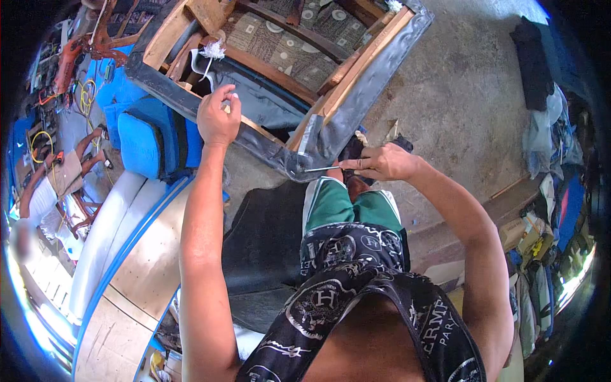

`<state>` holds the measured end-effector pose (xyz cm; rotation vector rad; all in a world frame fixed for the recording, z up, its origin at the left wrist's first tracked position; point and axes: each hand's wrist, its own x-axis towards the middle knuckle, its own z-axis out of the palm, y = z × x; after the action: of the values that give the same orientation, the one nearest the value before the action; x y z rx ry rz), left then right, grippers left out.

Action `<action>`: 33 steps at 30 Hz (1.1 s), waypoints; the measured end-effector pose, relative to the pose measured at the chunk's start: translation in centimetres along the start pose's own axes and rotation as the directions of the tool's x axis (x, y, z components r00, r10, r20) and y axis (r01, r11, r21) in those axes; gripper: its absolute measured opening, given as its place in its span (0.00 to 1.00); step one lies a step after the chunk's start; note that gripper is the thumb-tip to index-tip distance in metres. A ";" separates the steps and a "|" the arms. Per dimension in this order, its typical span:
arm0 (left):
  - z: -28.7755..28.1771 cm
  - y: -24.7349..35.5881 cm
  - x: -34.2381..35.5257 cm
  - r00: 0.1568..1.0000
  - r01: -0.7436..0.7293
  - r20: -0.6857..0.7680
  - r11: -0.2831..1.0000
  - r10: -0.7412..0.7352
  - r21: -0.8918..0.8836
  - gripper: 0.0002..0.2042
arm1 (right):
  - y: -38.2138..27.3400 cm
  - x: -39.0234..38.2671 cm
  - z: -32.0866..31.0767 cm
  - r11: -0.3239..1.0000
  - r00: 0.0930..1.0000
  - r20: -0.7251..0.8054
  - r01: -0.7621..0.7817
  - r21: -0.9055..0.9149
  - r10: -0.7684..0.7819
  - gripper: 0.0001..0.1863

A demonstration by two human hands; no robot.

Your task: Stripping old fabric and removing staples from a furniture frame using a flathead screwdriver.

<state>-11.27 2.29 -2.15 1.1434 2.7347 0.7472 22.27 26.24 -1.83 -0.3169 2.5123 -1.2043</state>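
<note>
A wooden seat frame [369,57] edged in black leather-like covering lies in front of me, its inside and patterned cloth showing. My right hand [387,162] grips a slim metal-shafted tool [323,169], whose handle the fingers hide. The shaft points left, its tip at the near corner of the black covering [299,162]. Over the frame's near left side is my left hand [219,118], fingers bent with a gap beside the thumb. Nothing shows in it; whether it touches the frame is unclear. A white frayed tuft [213,49] hangs on the frame beyond it.
Blue cushions [140,137] and a long curved panel with blue edging [137,254] stand at left. Another person [44,191] is at the far left. Black sheet material [261,235] lies below the frame. Bags and scraps [550,134] are piled at right.
</note>
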 end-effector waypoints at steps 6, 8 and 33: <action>0.4 0.1 0.4 1.000 -0.018 -0.008 1.000 0.018 -0.017 0.10 | 1.0 -1.1 0.3 0.999 0.998 -0.038 0.048 -0.010 -0.049 0.28; 0.3 0.0 0.3 1.000 -0.019 -0.009 1.000 0.018 -0.017 0.10 | 0.7 -1.1 0.6 1.000 0.999 -0.021 0.027 -0.014 -0.027 0.27; 0.2 -0.2 0.1 1.000 -0.008 -0.022 1.000 0.008 -0.009 0.09 | -8.8 -4.3 10.1 0.850 0.863 -0.232 -0.332 0.409 0.448 0.30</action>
<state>-11.42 2.28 -2.46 1.1522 2.7437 0.7770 30.61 15.09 0.07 0.5094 2.3641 -1.5877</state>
